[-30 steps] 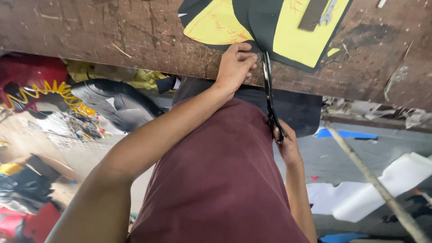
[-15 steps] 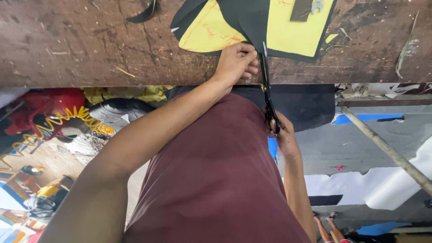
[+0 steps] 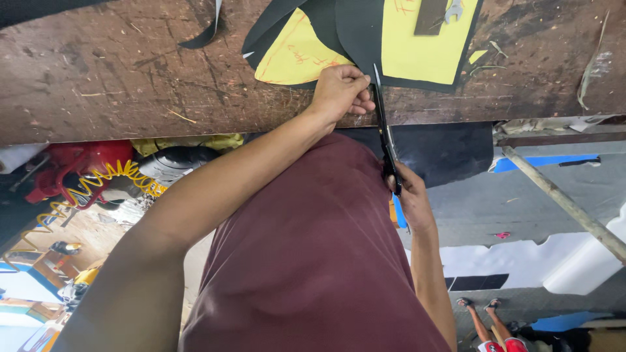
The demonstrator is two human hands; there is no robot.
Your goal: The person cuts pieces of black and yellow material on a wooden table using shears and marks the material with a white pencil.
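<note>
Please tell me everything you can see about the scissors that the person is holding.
The scissors are long and slim, with dark blades that look like metal and black handles. The right hand grips the handles below the edge of the worn wooden table. The blades point up and away from the body, nearly closed, with the tip at the black sheet, beside the yellow pattern pieces. The left hand presses the sheet down right next to the blades. The handles are mostly hidden by the fingers.

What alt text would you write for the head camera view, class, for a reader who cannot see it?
Seen from above, a person's right hand works long black scissors into a black sheet of material on a scarred wooden workbench, while the left hand presses the sheet down beside a yellow paper pattern.
</note>
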